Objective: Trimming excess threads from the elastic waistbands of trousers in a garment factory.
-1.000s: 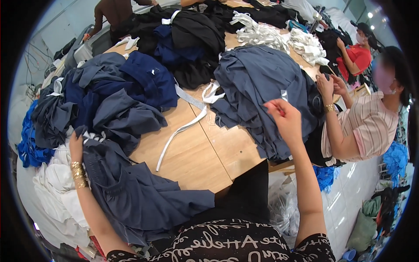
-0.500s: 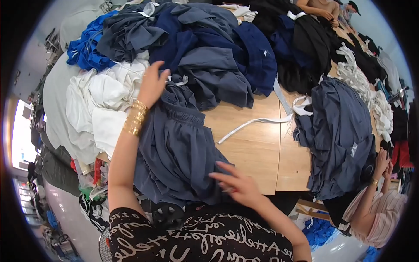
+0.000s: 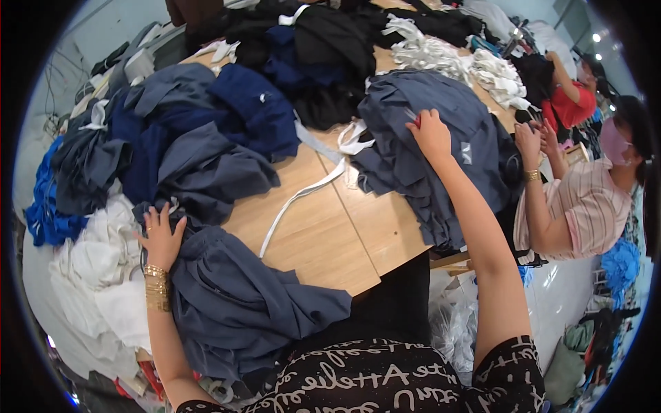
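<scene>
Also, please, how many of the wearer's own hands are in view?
2. The left hand is at the top end of the near grey garment; the right hand is over the grey pile. Neither is hidden.

Blue garments (image 3: 47, 215) left, white strips (image 3: 492, 74) upper right
</scene>
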{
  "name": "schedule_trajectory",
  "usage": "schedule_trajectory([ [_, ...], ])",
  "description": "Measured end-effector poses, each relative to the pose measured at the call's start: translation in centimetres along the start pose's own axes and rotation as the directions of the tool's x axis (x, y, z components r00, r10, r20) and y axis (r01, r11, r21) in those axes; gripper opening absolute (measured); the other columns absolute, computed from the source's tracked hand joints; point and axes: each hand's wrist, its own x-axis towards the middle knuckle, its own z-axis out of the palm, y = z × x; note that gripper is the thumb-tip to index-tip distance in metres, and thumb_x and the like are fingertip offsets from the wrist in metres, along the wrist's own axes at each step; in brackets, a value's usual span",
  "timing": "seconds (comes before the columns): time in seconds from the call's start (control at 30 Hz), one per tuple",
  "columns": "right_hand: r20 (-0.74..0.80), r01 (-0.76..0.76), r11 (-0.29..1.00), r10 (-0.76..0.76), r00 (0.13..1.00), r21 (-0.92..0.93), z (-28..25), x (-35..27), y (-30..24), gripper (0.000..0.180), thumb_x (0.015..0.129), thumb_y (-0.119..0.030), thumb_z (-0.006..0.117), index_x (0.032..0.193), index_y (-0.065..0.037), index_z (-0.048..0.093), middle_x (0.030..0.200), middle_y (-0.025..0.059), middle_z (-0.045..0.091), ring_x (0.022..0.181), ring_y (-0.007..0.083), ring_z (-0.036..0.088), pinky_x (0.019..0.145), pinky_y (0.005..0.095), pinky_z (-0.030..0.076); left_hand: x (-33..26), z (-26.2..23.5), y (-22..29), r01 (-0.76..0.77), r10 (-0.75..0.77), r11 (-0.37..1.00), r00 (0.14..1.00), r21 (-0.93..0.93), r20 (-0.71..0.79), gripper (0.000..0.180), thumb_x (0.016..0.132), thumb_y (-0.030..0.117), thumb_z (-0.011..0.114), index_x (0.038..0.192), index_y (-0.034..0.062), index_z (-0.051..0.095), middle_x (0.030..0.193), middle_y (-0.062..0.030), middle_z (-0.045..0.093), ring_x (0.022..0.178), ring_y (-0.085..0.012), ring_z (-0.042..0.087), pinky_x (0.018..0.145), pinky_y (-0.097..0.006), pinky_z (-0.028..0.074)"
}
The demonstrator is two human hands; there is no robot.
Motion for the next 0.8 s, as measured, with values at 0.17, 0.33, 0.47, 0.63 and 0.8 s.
schedule_trajectory([
  [0.17,0.034,-0.285,0.914,0.288,0.957,0.288,-1.0,2.1,3.7,0.019,0.077,-0.013,0.062,0.09,0.001,0.061,0.084,0.0135,0.063,0.079,0.0292,0.062,0.07,0.0367,0.047,-3.3,-6.8,6.0,-0.335,0.282,0.925,0.922,-0.18,-0.265,0.048,0.087,0.03,0.055,0.13,0.0123,0.043,0.141,-0.0141,0.033,0.133,-0.0298,0.026,0.104,-0.059,0.006],
  [0.33,0.585,-0.595,0.101,0.113,0.803,0.798,-6.5,-1.1,-6.1,0.008,0.082,-0.011,0.064,0.088,-0.006,0.061,0.076,-0.0045,0.056,0.07,0.0033,0.049,0.062,0.0178,0.037,-10.2,-7.7,13.1,0.185,0.655,-0.066,0.75,-0.981,0.097,0.042,0.091,0.027,0.05,0.124,0.0014,0.048,0.125,-0.0113,0.052,0.116,-0.0213,0.049,0.097,-0.036,0.038],
  [0.47,0.564,-0.553,0.128,-0.293,0.772,0.824,-10.0,-5.2,-8.2,0.009,0.083,-0.011,0.063,0.092,-0.01,0.059,0.07,-0.0109,0.049,0.056,-0.0026,0.038,0.046,0.0158,0.024,-10.7,-3.8,20.5,0.554,0.752,-0.166,0.606,-0.816,0.259,0.06,0.095,0.046,0.033,0.13,-0.0015,0.038,0.127,-0.0187,0.048,0.117,-0.0257,0.047,0.098,-0.039,0.037],
  [0.63,0.491,-0.715,0.003,-0.729,0.477,0.699,-13.4,-11.8,-9.4,0.01,0.079,-0.006,0.064,0.081,-0.001,0.056,0.079,-0.0003,0.047,0.071,0.007,0.045,0.062,0.021,0.036,-7.2,4.2,24.5,0.91,0.894,-0.305,0.375,-0.279,0.246,0.071,0.088,0.059,0.039,0.131,0.0021,0.039,0.128,-0.0129,0.049,0.116,-0.0239,0.048,0.098,-0.039,0.038],
  [0.8,0.578,-0.507,0.353,-0.711,0.401,0.786,-14.0,-16.3,-5.9,0.009,0.08,-0.006,0.063,0.083,0.0,0.058,0.081,0.0036,0.055,0.071,0.0113,0.053,0.063,0.0233,0.042,-7.3,6.2,26.6,0.815,0.632,-0.443,0.579,-0.373,0.516,0.039,0.085,0.034,0.058,0.107,0.002,0.059,0.105,-0.0087,0.064,0.095,-0.0231,0.061,0.088,-0.037,0.047],
])
